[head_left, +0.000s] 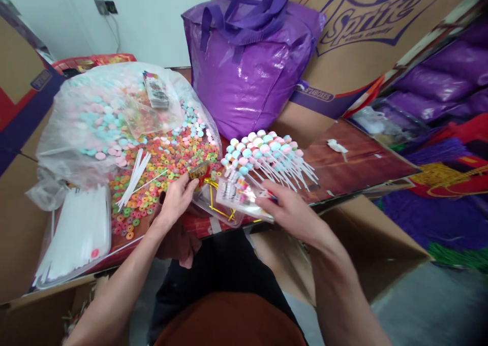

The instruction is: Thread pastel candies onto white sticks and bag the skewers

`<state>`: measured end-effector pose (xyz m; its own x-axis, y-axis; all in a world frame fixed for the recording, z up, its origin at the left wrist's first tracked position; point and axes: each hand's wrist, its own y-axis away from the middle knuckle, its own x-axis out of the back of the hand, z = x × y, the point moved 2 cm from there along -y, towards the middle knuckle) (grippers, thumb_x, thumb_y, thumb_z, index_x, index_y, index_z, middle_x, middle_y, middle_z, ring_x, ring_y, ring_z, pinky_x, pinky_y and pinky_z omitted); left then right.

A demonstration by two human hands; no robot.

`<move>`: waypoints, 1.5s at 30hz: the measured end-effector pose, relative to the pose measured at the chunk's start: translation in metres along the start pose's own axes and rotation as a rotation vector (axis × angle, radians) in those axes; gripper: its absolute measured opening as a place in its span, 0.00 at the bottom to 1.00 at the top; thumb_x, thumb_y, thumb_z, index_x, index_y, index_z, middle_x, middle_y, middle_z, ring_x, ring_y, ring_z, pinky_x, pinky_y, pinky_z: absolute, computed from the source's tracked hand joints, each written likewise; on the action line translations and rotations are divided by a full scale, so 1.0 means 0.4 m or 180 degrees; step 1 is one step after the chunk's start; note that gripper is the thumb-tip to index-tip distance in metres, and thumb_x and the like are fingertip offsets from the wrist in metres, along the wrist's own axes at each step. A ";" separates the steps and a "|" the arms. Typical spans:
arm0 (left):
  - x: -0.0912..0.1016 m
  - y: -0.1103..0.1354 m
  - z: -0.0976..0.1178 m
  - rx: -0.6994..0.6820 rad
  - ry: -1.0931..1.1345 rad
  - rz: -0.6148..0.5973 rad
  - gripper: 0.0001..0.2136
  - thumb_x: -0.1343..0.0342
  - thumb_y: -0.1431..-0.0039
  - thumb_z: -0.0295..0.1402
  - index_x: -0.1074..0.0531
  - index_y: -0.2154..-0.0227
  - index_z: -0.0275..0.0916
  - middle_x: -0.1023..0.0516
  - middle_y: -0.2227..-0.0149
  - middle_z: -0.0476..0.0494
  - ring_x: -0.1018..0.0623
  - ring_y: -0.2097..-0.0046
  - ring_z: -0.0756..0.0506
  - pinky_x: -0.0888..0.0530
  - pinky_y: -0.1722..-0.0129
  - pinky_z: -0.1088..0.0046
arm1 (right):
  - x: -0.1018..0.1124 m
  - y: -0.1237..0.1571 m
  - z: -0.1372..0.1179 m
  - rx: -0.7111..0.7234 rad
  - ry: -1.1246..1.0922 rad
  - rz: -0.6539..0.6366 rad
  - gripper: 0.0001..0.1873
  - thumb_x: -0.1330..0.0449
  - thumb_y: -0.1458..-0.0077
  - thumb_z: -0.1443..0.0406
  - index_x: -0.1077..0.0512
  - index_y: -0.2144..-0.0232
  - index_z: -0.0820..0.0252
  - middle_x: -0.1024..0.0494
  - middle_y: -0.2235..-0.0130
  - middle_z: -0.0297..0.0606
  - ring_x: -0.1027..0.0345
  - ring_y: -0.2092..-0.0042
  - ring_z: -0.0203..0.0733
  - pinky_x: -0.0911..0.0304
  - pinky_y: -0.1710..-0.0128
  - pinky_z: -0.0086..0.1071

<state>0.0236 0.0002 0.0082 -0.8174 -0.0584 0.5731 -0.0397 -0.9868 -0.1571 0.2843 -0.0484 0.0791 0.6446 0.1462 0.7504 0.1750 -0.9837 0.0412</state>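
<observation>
My left hand (177, 198) pinches a small dark-and-gold printed packet (199, 171) above the front of the table. To its right, my right hand (287, 206) grips a clear printed plastic bag (238, 193). Under both lies a shallow clear plastic tray (224, 217) with yellow-gold twist ties (212, 198) in it. Just behind the bag, several candy sticks (267, 153) are piled, their pastel candies to the left and white sticks pointing right. Ring-shaped coloured candies (168, 163) spread over the table beyond my left hand.
A large clear bag of pastel candies (102, 112) lies at the left, with a stack of printed packets (156, 89) on it. White sticks (80, 229) fill a front-left bag. A purple tote bag (251, 66) stands behind. An open cardboard box (366, 244) is below right.
</observation>
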 end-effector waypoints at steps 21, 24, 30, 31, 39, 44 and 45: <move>-0.007 0.094 0.014 0.0615 0.1806 0.0012 0.14 0.40 0.42 0.43 0.30 0.72 0.37 0.30 0.74 0.51 0.31 0.70 0.50 0.31 0.69 0.75 | -0.232 -0.386 -0.074 -0.0539 0.0862 0.0410 0.22 0.42 0.40 0.65 0.36 0.45 0.65 0.25 0.50 0.53 0.28 0.53 0.53 0.36 0.56 0.39; -0.012 0.089 0.014 0.0803 0.2215 -0.0130 0.14 0.38 0.44 0.43 0.24 0.64 0.35 0.22 0.69 0.46 0.25 0.67 0.47 0.28 0.66 0.73 | -0.206 -0.337 -0.077 -0.0341 0.1176 0.0547 0.22 0.43 0.37 0.61 0.35 0.44 0.64 0.28 0.48 0.56 0.26 0.55 0.56 0.35 0.57 0.42; -0.027 0.081 0.042 0.0911 0.2764 -0.0313 0.19 0.33 0.49 0.41 0.21 0.56 0.36 0.17 0.61 0.42 0.20 0.61 0.43 0.25 0.60 0.69 | -0.135 -0.210 -0.044 0.0238 -0.0495 0.0481 0.15 0.44 0.37 0.58 0.28 0.53 0.60 0.22 0.54 0.45 0.27 0.55 0.48 0.33 0.55 0.39; -0.029 0.080 0.049 0.0926 0.2811 -0.0340 0.20 0.32 0.50 0.41 0.21 0.56 0.36 0.17 0.61 0.41 0.20 0.61 0.43 0.24 0.60 0.69 | -0.137 -0.191 -0.040 0.0376 -0.1116 0.0130 0.14 0.43 0.38 0.57 0.27 0.56 0.60 0.21 0.57 0.42 0.27 0.56 0.46 0.32 0.56 0.37; -0.038 0.087 0.074 0.1073 0.2984 -0.0223 0.16 0.30 0.53 0.43 0.24 0.69 0.36 0.22 0.72 0.48 0.26 0.72 0.51 0.28 0.69 0.76 | -0.179 -0.099 -0.036 0.0131 -0.2804 -0.0409 0.10 0.35 0.52 0.60 0.28 0.72 0.61 0.28 0.74 0.29 0.37 0.73 0.33 0.41 0.73 0.26; -0.045 0.098 0.068 0.0962 0.2846 -0.0191 0.15 0.33 0.48 0.44 0.26 0.73 0.36 0.28 0.75 0.52 0.30 0.73 0.54 0.31 0.71 0.79 | -0.178 -0.089 -0.034 0.0035 -0.2942 -0.0239 0.11 0.34 0.53 0.60 0.29 0.74 0.60 0.31 0.76 0.28 0.39 0.74 0.33 0.42 0.74 0.27; -0.047 0.100 0.066 0.0942 0.2847 -0.0207 0.14 0.34 0.47 0.44 0.26 0.72 0.36 0.27 0.74 0.51 0.30 0.73 0.53 0.31 0.71 0.79 | -0.176 -0.088 -0.032 0.0057 -0.2926 -0.0208 0.10 0.34 0.53 0.59 0.28 0.74 0.60 0.31 0.76 0.28 0.39 0.74 0.33 0.42 0.74 0.27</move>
<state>0.0526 -0.0423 0.0126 -0.9612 0.0145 -0.2755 -0.0534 -0.9895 0.1345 0.2232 -0.0253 0.0335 0.9694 0.2347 -0.0726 0.2385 -0.9699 0.0492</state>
